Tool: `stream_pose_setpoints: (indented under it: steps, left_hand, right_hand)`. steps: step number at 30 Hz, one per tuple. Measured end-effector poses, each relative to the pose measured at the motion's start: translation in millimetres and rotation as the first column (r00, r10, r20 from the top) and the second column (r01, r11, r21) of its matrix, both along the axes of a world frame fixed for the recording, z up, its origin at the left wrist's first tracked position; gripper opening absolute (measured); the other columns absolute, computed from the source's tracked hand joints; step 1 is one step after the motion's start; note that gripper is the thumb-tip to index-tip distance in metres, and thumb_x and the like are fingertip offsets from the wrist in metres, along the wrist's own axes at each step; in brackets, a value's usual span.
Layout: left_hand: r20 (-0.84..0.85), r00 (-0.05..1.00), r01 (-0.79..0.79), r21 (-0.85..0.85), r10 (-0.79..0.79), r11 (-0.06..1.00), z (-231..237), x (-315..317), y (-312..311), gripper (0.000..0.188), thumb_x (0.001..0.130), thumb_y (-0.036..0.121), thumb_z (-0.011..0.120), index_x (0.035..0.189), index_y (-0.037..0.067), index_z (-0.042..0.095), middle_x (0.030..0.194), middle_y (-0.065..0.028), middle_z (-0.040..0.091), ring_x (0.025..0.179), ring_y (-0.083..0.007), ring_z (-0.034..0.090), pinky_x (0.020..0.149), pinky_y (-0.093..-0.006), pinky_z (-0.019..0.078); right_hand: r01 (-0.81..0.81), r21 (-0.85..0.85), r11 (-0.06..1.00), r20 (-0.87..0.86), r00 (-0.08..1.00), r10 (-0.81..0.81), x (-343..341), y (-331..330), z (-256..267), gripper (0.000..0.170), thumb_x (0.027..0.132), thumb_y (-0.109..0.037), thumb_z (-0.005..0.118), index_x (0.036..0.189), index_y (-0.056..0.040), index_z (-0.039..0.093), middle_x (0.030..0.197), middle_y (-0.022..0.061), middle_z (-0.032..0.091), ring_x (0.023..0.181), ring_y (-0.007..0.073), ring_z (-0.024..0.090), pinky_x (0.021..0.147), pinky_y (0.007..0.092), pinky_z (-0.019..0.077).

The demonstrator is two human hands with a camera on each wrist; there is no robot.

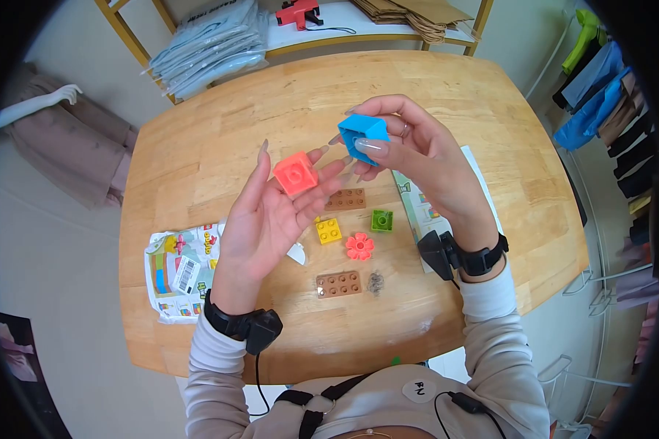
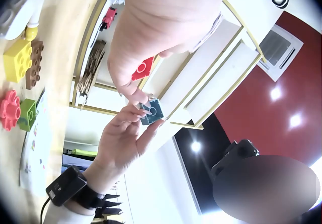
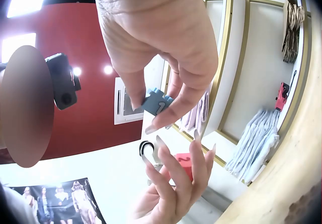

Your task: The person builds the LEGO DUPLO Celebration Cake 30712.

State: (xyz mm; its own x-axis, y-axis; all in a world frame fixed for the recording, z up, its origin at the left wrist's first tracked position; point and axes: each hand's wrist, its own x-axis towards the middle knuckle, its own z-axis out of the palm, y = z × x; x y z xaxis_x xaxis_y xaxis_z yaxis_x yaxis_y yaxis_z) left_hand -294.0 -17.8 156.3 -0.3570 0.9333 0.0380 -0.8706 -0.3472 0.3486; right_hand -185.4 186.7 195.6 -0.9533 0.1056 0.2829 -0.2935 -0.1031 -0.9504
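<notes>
My right hand [image 1: 436,150] pinches a blue toy building block [image 1: 354,132] between thumb and fingers, its hollow underside turned toward the head camera. In the right wrist view a white 1 marks the side of that blue block [image 3: 157,103]. Just to the left, my left hand [image 1: 260,219] is palm up, with a coral-red block [image 1: 295,174] resting on its fingers and the thumb standing apart from it. A 2 shows on the red block [image 3: 182,163] in the right wrist view. Both blocks are held above the table, close together, the blue one slightly higher.
Below the hands on the wooden table [image 1: 483,95] lie a yellow block [image 1: 329,231], a green block [image 1: 382,221], a coral flower piece [image 1: 359,246] and two brown bricks [image 1: 338,284]. A printed bag [image 1: 179,274] lies left, a printed sheet [image 1: 415,208] right.
</notes>
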Motion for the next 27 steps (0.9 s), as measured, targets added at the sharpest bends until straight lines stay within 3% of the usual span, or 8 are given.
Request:
stream_pose_setpoints:
  steps: [4, 7, 10, 16, 18, 22, 24, 27]
  left_hand:
    - [0.013, 1.0, 0.012, 0.086, -0.013, 0.996, -7.3, -0.4, -1.0, 0.061, 0.105, 0.038, 0.033, 0.148, -0.004, 0.024, 0.147, -0.0272, 0.036, 0.128, -0.0336, 0.05, 0.098, -0.0398, 0.0501]
    - [-0.238, 0.969, -0.069, -0.024, 0.061, 0.997, -0.8, -0.2, -2.7, 0.061, 0.104, 0.042, 0.034, 0.145, -0.003, 0.032, 0.144, -0.0255, 0.042, 0.12, -0.0307, 0.057, 0.088, -0.0356, 0.0534]
    - [-0.068, 0.994, -0.093, -0.079, 0.088, 0.992, -1.3, -1.9, -4.4, 0.054, 0.104, 0.042, 0.036, 0.132, -0.002, 0.045, 0.121, -0.0185, 0.05, 0.084, -0.0177, 0.056, 0.057, -0.0217, 0.0442]
    - [-0.072, 0.996, -0.062, -0.012, 0.061, 0.998, -1.5, 2.1, -1.5, 0.045, 0.104, 0.039, 0.035, 0.116, -0.001, 0.053, 0.106, -0.014, 0.05, 0.063, -0.0141, 0.046, 0.045, -0.0216, 0.0384]
    - [-0.059, 0.986, -0.166, -0.189, 0.157, 0.968, 7.5, 10.8, 1.1, 0.04, 0.104, 0.036, 0.034, 0.112, 0.0, 0.052, 0.1, -0.0151, 0.049, 0.054, -0.0147, 0.044, 0.039, -0.021, 0.0354]
    - [-0.079, 0.997, 0.008, -0.073, -0.014, 0.997, -6.2, 4.7, -4.7, 0.036, 0.103, 0.033, 0.033, 0.106, 0.002, 0.051, 0.088, -0.015, 0.05, 0.047, -0.0147, 0.042, 0.035, -0.0213, 0.0332]
    - [-0.1, 0.986, 0.139, 0.017, -0.136, 0.99, -11.5, 2.5, -6.2, 0.033, 0.103, 0.033, 0.031, 0.102, 0.006, 0.049, 0.075, -0.0127, 0.048, 0.042, -0.0134, 0.039, 0.032, -0.0217, 0.0311]
    - [-0.182, 0.971, 0.163, 0.021, -0.156, 0.986, -10.0, 1.4, -4.1, 0.031, 0.104, 0.036, 0.031, 0.099, 0.013, 0.052, 0.076, -0.0111, 0.053, 0.037, -0.013, 0.034, 0.034, -0.0227, 0.0267]
  right_hand:
    - [-0.036, -0.024, 0.999, -0.025, 0.999, 0.035, -0.6, 4.3, -2.3, 0.042, 0.091, -0.013, 0.066, 0.127, -0.003, 0.048, 0.114, 0.0096, 0.062, 0.092, 0.0174, 0.063, 0.083, 0.0318, 0.052]
    - [-0.063, -0.028, 0.998, -0.04, 0.997, 0.061, -1.7, 7.2, -3.8, 0.037, 0.094, -0.014, 0.062, 0.127, -0.0025, 0.049, 0.117, 0.0115, 0.063, 0.1, 0.0176, 0.065, 0.088, 0.0314, 0.0527]
    - [-0.141, -0.23, 0.963, -0.04, 0.99, 0.135, -6.8, 12.3, -10.6, 0.036, 0.096, -0.018, 0.059, 0.127, -0.0028, 0.049, 0.122, 0.0148, 0.061, 0.103, 0.0201, 0.065, 0.091, 0.032, 0.0525]
    - [-0.307, -0.597, 0.741, -0.147, 0.95, 0.276, -14.3, 22.5, -20.1, 0.033, 0.097, -0.019, 0.057, 0.125, -0.0037, 0.05, 0.134, 0.025, 0.053, 0.115, 0.0291, 0.06, 0.099, 0.0334, 0.0502]
    - [-0.398, -0.648, 0.649, -0.245, 0.916, 0.316, -15.7, 17.9, -19.0, 0.031, 0.092, -0.011, 0.058, 0.121, -0.0048, 0.05, 0.138, 0.0289, 0.047, 0.127, 0.0347, 0.051, 0.106, 0.0365, 0.0448]
    - [-0.427, -0.535, 0.729, -0.28, 0.904, 0.324, -11.9, 14.4, -19.0, 0.038, 0.083, -0.003, 0.062, 0.118, -0.0057, 0.049, 0.141, 0.0314, 0.042, 0.135, 0.0387, 0.041, 0.112, 0.0408, 0.0366]
    - [-0.387, -0.477, 0.789, -0.186, 0.922, 0.339, -7.3, 14.8, -18.1, 0.055, 0.064, 0.006, 0.067, 0.113, -0.0096, 0.047, 0.137, 0.0236, 0.048, 0.127, 0.0367, 0.05, 0.11, 0.0457, 0.0384]
    - [-0.439, -0.277, 0.855, -0.2, 0.896, 0.396, -9.1, 21.8, -24.1, 0.062, 0.058, 0.009, 0.066, 0.114, -0.011, 0.046, 0.124, 0.0187, 0.054, 0.125, 0.0392, 0.052, 0.108, 0.048, 0.0383]
